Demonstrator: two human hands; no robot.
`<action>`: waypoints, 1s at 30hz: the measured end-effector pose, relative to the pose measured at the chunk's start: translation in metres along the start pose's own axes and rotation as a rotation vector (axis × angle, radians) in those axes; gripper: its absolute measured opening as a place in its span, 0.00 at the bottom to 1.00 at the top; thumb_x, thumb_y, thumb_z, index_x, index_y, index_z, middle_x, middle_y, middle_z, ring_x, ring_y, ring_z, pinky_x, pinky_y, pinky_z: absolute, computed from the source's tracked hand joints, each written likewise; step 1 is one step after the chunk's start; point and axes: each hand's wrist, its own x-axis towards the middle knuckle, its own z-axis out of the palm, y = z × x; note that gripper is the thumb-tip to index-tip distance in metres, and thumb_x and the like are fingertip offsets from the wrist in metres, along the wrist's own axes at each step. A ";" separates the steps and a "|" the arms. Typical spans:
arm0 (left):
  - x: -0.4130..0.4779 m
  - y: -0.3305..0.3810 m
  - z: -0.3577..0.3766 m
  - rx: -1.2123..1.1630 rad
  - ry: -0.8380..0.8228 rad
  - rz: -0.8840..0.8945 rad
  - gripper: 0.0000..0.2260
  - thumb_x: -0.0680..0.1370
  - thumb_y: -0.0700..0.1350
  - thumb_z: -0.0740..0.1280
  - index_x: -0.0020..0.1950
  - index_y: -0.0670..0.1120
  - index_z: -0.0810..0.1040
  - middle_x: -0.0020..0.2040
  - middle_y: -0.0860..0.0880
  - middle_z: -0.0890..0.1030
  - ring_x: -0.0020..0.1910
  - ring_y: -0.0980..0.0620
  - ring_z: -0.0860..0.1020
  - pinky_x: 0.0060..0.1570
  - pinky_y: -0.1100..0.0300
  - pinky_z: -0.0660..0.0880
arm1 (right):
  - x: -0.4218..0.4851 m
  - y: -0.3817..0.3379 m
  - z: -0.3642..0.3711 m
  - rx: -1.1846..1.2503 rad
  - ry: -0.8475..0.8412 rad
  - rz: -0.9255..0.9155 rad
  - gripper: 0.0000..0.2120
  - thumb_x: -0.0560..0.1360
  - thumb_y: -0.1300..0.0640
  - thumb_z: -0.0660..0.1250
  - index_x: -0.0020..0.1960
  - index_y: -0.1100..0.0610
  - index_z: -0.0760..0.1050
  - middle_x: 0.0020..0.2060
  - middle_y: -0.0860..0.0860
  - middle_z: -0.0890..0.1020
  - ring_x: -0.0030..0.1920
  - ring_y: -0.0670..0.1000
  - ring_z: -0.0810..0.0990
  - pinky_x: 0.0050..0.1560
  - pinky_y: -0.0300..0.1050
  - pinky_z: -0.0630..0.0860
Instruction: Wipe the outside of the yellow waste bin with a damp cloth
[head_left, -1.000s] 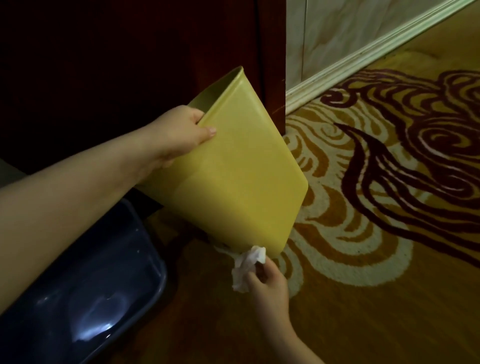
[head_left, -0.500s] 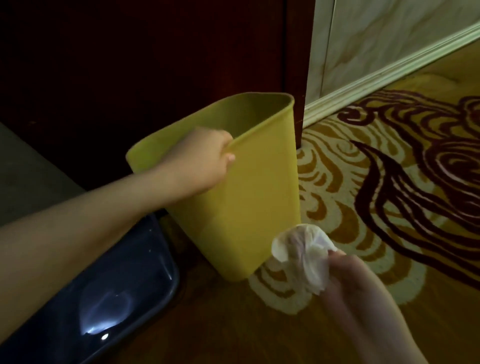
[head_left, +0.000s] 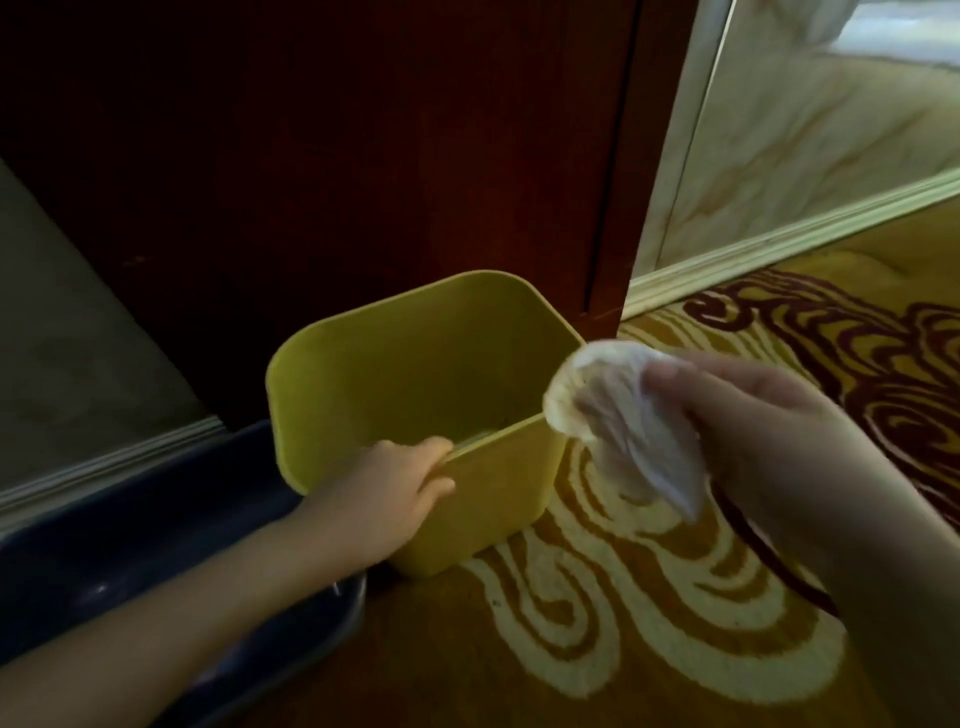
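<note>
The yellow waste bin (head_left: 498, 499) stands upright on the patterned carpet, its open top facing me. My left hand (head_left: 395, 491) grips the near rim, thumb outside and fingers hooked inside. My right hand (head_left: 753, 431) is raised to the right of the bin, level with the rim, and holds a crumpled white cloth (head_left: 618, 415). The cloth hangs beside the bin's right corner, apart from its wall. The bin looks empty inside.
A dark blue plastic basin (head_left: 171, 525) lies on the floor at the left, touching the bin's left side. A dark red wooden panel (head_left: 363, 156) rises behind the bin. A pale wall with a skirting board (head_left: 779, 239) runs at the right. Patterned carpet (head_left: 623, 623) spreads in front.
The bin went from tilted with its base lifted to upright on the carpet. My right hand with the cloth rose from under the base to beside the rim.
</note>
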 end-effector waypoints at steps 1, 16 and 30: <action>0.002 -0.002 -0.010 -0.125 -0.074 -0.034 0.22 0.76 0.53 0.62 0.69 0.54 0.64 0.56 0.55 0.77 0.50 0.59 0.77 0.44 0.65 0.75 | 0.014 -0.011 0.004 -0.106 -0.031 -0.041 0.12 0.72 0.45 0.62 0.46 0.48 0.82 0.41 0.49 0.85 0.40 0.46 0.84 0.35 0.37 0.81; 0.094 -0.062 -0.038 -0.168 0.174 -0.267 0.04 0.75 0.43 0.65 0.44 0.48 0.80 0.40 0.49 0.80 0.41 0.51 0.79 0.39 0.57 0.76 | 0.217 0.012 0.076 -1.108 -0.266 0.059 0.10 0.77 0.57 0.63 0.49 0.62 0.80 0.40 0.56 0.82 0.40 0.51 0.79 0.38 0.42 0.74; 0.090 -0.050 -0.038 -0.320 0.042 -0.488 0.16 0.77 0.40 0.59 0.64 0.48 0.73 0.61 0.46 0.77 0.56 0.48 0.77 0.52 0.54 0.76 | 0.221 0.048 0.091 -1.013 -0.189 0.423 0.11 0.77 0.64 0.60 0.55 0.64 0.78 0.53 0.60 0.81 0.53 0.56 0.80 0.47 0.43 0.74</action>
